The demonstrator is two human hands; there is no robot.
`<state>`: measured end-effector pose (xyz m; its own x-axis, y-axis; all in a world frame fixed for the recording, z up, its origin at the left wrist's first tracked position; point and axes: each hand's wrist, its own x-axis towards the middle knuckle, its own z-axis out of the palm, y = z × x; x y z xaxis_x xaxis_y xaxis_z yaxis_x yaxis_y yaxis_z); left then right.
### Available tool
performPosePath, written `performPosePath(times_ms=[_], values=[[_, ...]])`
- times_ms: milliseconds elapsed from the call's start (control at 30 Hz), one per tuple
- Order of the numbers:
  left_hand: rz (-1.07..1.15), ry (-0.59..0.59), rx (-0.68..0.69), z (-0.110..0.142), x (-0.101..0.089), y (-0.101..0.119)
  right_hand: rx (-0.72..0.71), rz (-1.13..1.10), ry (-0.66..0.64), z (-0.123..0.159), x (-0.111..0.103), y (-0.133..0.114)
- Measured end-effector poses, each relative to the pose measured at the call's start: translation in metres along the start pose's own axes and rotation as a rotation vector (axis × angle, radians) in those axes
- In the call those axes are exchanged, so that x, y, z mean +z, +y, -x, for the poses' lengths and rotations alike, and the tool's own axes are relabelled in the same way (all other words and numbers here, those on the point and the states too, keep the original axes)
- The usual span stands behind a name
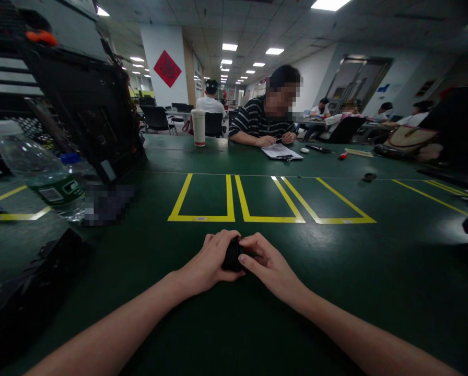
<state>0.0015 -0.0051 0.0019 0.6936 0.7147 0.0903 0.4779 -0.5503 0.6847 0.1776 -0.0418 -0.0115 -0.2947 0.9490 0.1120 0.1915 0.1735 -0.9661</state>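
Both my hands meet near the front middle of the dark green table [336, 271]. A small black object [233, 255] sits between them. My left hand [210, 261] wraps round its left side with curled fingers. My right hand [266, 261] pinches its right side with thumb and fingertips. The object is mostly hidden by my fingers, so I cannot make out what it is. Just beyond my hands lie three yellow taped rectangles [269, 201] on the table top.
A plastic water bottle [42, 172] lies at the left beside a black open case [89, 109]. A black box [26, 292] sits at the near left. Across the table a person in a striped shirt [263, 122] writes on paper [281, 151]; a white cup [198, 127] stands nearby.
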Motion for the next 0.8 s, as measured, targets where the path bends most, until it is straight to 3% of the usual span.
performPosePath(times_ms=[200, 300, 433, 667, 800], values=[[0.004, -0.008, 0.006, 0.0016, -0.0014, 0.0002, 0.126, -0.097, -0.030, -0.0016, -0.0010, -0.0003], [0.005, -0.007, -0.002, 0.0016, -0.0015, -0.0003, 0.075, -0.052, -0.061, 0.0004, -0.0007, -0.0002], [-0.013, 0.007, 0.016, 0.0006, -0.0007, 0.0001, -0.017, 0.022, 0.031, -0.0002, 0.0008, 0.0010], [-0.028, 0.007, 0.019, -0.0006, -0.0010, 0.0015, 0.118, -0.029, 0.000, -0.0039, 0.0013, -0.0024], [-0.009, 0.002, 0.010, -0.0005, -0.0016, 0.0010, 0.042, 0.080, -0.009, -0.0006, 0.0018, -0.0012]])
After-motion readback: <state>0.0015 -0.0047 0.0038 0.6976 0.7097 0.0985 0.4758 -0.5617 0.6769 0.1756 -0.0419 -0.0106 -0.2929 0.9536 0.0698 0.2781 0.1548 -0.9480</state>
